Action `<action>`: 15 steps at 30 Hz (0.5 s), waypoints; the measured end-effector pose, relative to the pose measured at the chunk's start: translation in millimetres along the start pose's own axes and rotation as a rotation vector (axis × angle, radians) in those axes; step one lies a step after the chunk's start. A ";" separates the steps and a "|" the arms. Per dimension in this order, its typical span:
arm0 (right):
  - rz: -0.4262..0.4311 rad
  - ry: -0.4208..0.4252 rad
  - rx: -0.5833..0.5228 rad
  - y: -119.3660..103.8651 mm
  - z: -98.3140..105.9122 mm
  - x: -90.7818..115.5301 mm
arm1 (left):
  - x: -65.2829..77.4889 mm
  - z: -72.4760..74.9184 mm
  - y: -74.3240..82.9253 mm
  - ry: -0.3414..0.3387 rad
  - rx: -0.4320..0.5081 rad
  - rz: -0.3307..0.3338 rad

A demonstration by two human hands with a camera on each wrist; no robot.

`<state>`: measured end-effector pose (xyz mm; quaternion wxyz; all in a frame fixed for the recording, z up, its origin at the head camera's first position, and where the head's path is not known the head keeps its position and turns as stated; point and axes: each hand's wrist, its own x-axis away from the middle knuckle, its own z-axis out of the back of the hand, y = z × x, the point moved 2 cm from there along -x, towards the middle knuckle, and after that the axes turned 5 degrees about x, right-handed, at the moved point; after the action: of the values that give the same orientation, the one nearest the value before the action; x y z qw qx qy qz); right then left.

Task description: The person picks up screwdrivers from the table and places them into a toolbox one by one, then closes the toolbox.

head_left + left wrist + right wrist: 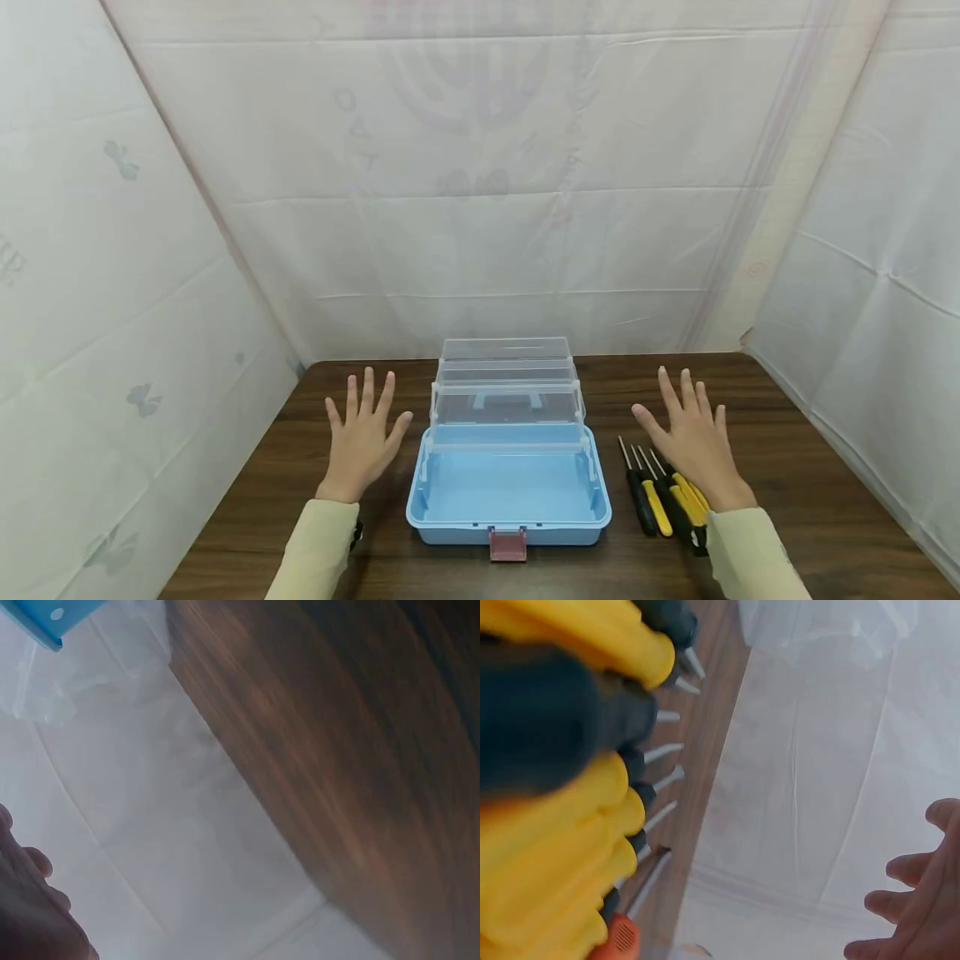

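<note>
A light-blue plastic box (pixel 510 487) stands on the table with its clear lid and trays (pixel 506 375) raised at the back and a pink latch (pixel 508 545) hanging at the front. To its left my left hand (pixel 362 446) is spread, palm down, holding nothing. My right hand (pixel 696 446) is spread the same way on the other side, also holding nothing. Several screwdrivers (pixel 651 500) with black and yellow handles lie between the box and my right hand, partly hidden by the wrist. In the right wrist view, yellow handles (pixel 555 862) and an orange-red handle (pixel 619 939) appear close up.
The dark wooden table (pixel 255 517) is bounded by a pale sheet (pixel 480 250) at the back and by hanging sheets on the left and right. In the left wrist view, a blue box corner (pixel 56 619) shows at the top left.
</note>
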<state>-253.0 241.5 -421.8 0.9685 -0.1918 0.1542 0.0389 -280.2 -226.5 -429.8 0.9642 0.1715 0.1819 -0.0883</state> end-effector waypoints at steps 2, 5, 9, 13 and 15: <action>-0.008 -0.024 -0.074 0.9 -0.8 -0.3 | -0.2 -0.3 -1.1 -0.026 0.056 0.023; -0.011 -0.048 -0.190 0.0 -2.8 -1.5 | -0.3 -2.0 -2.9 -0.053 0.160 0.058; -0.014 -0.089 -0.338 -3.5 -6.8 -2.4 | -1.1 -6.4 -5.1 -0.083 0.329 0.088; -0.016 -0.138 -0.435 -8.3 -12.9 -1.9 | -2.7 -13.0 -6.0 -0.133 0.520 0.121; -0.032 -0.165 -0.470 -10.8 -16.9 -1.3 | -3.6 -16.4 -5.3 -0.158 0.604 0.146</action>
<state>-257.6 225.0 -432.4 0.9071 -0.4102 0.0582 0.0738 -290.0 -225.0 -444.3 0.8848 0.4549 0.0591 -0.0819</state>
